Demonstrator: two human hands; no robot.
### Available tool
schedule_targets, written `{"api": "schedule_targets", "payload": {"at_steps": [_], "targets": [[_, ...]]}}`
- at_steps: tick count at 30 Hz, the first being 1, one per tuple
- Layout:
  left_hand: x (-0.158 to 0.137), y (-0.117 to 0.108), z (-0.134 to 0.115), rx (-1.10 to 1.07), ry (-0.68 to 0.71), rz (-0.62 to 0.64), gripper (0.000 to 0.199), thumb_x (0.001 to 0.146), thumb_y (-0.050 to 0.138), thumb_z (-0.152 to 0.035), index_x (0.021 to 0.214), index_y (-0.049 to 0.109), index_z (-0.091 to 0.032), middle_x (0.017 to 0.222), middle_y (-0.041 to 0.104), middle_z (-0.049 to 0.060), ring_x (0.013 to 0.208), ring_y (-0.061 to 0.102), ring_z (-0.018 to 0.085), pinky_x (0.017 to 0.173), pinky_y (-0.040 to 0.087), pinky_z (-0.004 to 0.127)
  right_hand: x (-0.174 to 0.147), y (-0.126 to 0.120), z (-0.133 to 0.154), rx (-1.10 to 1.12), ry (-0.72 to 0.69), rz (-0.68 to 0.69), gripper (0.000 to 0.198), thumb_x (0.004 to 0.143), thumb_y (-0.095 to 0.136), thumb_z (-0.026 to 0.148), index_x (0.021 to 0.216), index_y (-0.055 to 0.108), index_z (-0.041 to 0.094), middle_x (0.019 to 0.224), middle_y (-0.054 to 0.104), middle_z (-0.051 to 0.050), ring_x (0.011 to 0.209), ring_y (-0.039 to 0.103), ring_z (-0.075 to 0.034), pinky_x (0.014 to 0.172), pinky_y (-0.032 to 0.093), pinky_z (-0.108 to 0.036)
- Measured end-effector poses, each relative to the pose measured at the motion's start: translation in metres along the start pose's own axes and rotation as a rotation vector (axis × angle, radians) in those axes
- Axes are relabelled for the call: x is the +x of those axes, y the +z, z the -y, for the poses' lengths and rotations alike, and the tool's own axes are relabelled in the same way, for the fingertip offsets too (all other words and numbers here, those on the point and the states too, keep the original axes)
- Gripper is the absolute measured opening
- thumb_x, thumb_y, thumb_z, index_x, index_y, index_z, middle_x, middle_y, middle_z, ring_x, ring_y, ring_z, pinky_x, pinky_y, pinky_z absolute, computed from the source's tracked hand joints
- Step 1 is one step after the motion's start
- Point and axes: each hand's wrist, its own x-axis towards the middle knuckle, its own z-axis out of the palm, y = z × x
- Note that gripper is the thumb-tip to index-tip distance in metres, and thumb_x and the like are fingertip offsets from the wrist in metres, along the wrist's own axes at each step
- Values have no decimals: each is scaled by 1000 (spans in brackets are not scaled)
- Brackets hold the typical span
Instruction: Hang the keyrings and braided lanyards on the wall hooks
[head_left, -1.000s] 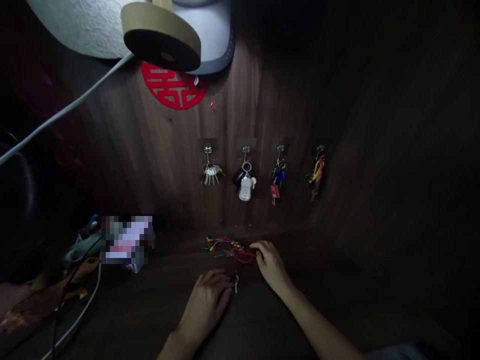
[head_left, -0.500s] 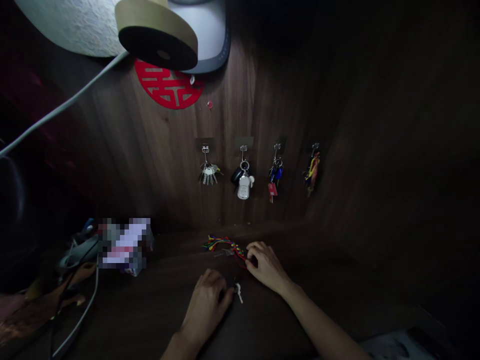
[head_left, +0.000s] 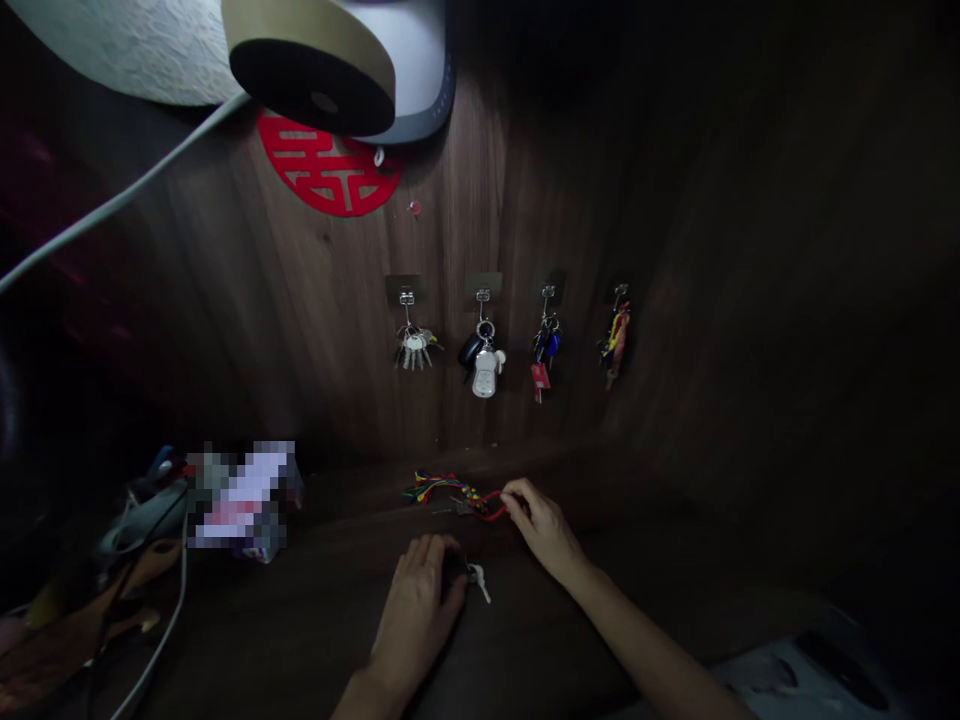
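Right hand (head_left: pixel 546 532) rightward, fingers probably around cord (head_left: pixel 493 517)

The scene is dim, with light seemingly falling from above: the pale, bumpy-textured surface (head_left: pixel 135 50) at upper left is brightest, and the dark brown wood-grain panel (head_left: pixel 450 230) catches a softer wash along its middle. The far right sinks almost to black. A silver, rounded metallic key fob (head_left: pixel 484 375) gleams modestly. Deep shadow fills the hollow under the left hand (head_left: pixel 416 595), while the thin red cord loop (head_left: pixel 493 516) looks soft in detail. Coarse mosaic blocks obscure the lilac-white box (head_left: pixel 251 495), and objects toward the lower left corner appear stretched and smeared.
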Motion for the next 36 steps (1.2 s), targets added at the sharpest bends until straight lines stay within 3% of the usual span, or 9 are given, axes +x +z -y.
{"api": "schedule_targets", "payload": {"at_steps": [6, 12, 18, 21, 27, 32, 36], "targets": [[0, 2, 3, -41, -17, -29, 32, 78, 49, -16, 109, 53, -21, 105, 61, 7, 99, 56, 24, 88, 43, 43, 12, -6, 9, 90, 35, -3, 11, 84, 49, 26, 83, 60, 22, 78, 64, -1, 72, 62, -16, 68, 47, -25], [1, 3, 8, -269, -13, -181, 34, 82, 49, -21, 117, 48, -22, 112, 59, 8, 107, 55, 22, 92, 44, 41, 17, -7, 55, 282, 105, 83, 12, 81, 53, 26, 87, 62, 21, 83, 66, -1, 78, 61, -15, 72, 47, -26], [-3, -3, 4, -461, -25, -246, 35, 82, 54, -28, 116, 51, -23, 114, 59, 7, 108, 55, 22, 94, 43, 41, 6, 6, 92, 589, 342, 132, 21, 76, 61, 39, 82, 64, 19, 70, 65, 0, 64, 60, -14, 55, 46, -23], [-5, -8, -1, -571, -59, -216, 31, 83, 53, -32, 113, 54, -23, 113, 62, 6, 107, 57, 21, 93, 44, 38, 1, 7, 103, 670, 391, 129, 26, 76, 61, 42, 86, 67, 19, 77, 69, -3, 70, 63, -16, 56, 46, -24], [-4, -13, -6, -799, -128, -234, 26, 84, 49, -38, 97, 61, -19, 94, 68, 5, 89, 62, 20, 82, 48, 31, -6, 3, 114, 640, 387, 114, 32, 80, 57, 45, 95, 70, 20, 88, 71, -6, 78, 64, -18, 64, 48, -27], [-3, -12, -12, -965, -150, -183, 28, 78, 57, -42, 90, 63, -18, 85, 68, 3, 79, 61, 18, 74, 48, 26, -9, 2, 113, 667, 390, 101, 34, 80, 56, 46, 99, 68, 20, 92, 71, -7, 81, 64, -19, 64, 48, -27], [-2, -12, -12, -974, -190, -187, 29, 75, 59, -45, 80, 64, -17, 70, 63, 0, 67, 56, 14, 66, 46, 23, -9, 1, 111, 635, 365, 70, 32, 80, 55, 45, 95, 69, 21, 86, 71, -5, 77, 63, -18, 67, 47, -28]]}}
